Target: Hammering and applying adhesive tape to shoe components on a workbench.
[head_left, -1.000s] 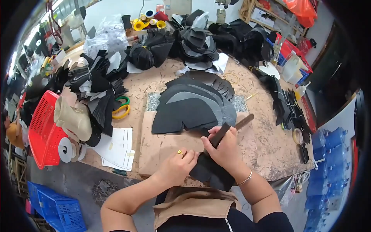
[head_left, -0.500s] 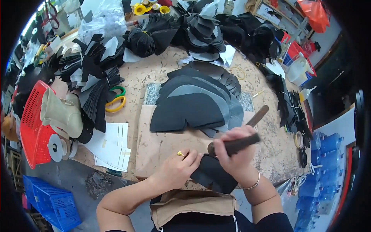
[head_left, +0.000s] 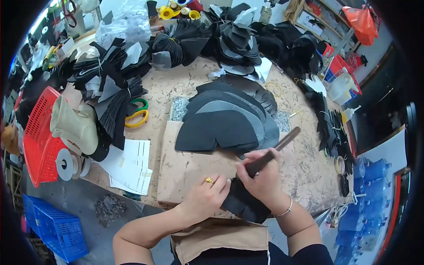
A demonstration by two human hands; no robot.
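Note:
My left hand (head_left: 205,194), with fingers bent together, presses and pinches the left edge of a black cut shoe piece (head_left: 247,204). That piece hangs partly over the near edge of a pale board (head_left: 179,174). Wrapped in my right hand (head_left: 261,181) is a dark bar-shaped tool (head_left: 259,162), slanted above the piece; its lower end is hard to make out. A brown wooden handle (head_left: 289,137) shows just beyond my fingers; whether it joins the bar I cannot tell. Fanned black shoe pieces (head_left: 216,128) lie ahead of both hands.
Bundled black pieces (head_left: 170,48) line the table's far side. At left are yellow-and-green-handled scissors (head_left: 138,117), white paper patterns (head_left: 132,165), a beige boot (head_left: 75,126), a red basket (head_left: 37,137) and spools (head_left: 66,164). Blue water bottles (head_left: 375,190) stand at right.
The dark tool and my right hand have shifted left and toward my left hand, and the tool slants more steeply. My left hand stays at the black piece.

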